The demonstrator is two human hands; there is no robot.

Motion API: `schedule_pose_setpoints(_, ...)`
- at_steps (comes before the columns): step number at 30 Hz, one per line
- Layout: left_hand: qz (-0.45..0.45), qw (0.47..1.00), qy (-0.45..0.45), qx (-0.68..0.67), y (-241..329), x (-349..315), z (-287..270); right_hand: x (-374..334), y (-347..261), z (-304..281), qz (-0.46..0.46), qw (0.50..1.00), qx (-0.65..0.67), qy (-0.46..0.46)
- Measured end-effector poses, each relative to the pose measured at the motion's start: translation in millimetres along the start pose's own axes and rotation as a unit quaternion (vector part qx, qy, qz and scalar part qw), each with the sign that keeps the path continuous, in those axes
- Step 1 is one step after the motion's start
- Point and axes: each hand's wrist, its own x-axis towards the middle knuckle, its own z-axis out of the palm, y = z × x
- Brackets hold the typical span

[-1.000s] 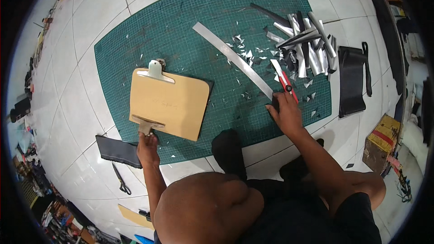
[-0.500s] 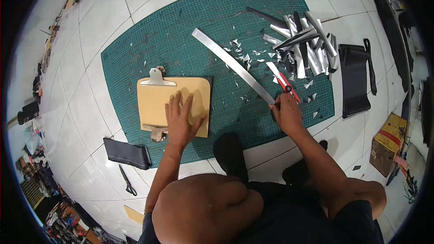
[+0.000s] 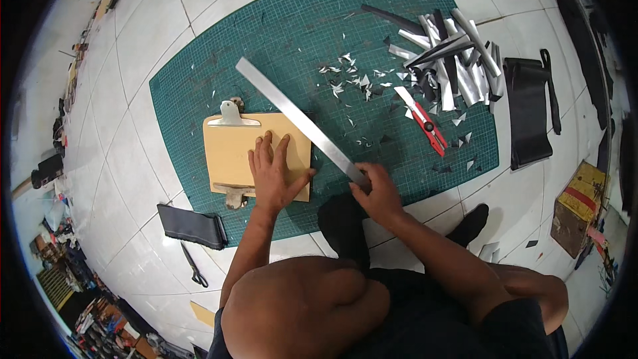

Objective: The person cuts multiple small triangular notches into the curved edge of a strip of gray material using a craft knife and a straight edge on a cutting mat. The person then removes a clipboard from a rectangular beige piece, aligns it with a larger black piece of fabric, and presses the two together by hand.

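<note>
Pressing flat, fingers spread, left hand on tan clipboard, right hand gripping steel ruler, yellow-and-red box far right

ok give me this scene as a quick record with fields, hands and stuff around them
left hand: left hand flat on the tan clipboard
right hand: right hand grips the near end of the metal ruler
ruler: slants across the green cutting mat, along the clipboard's right edge
knife: red utility knife lies on the mat, untouched
scraps: pile of silver and black strips at the mat's far right
floor: black folded cloth and scissors on white tiles
</note>
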Motion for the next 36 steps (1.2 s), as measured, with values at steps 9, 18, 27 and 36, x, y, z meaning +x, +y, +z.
schedule_pose_setpoints(9,0.051,0.998,0.039,-0.013,6.6,39.6,-3.6,-8.3,7.8,10.6,-0.076,0.978,-0.192,0.006)
schedule_pose_setpoints(18,0.061,0.996,0.064,-0.028,6.4,51.7,-1.9,-4.5,6.4,9.6,-0.047,0.979,-0.197,0.019)
schedule_pose_setpoints(27,0.029,0.999,0.035,-0.023,5.3,53.1,-2.5,-4.3,11.4,9.6,-0.066,0.978,-0.196,0.03)
schedule_pose_setpoints(36,0.03,0.999,0.034,-0.019,7.5,57.6,-1.7,-4.4,13.0,8.0,-0.022,0.982,-0.188,-0.005)
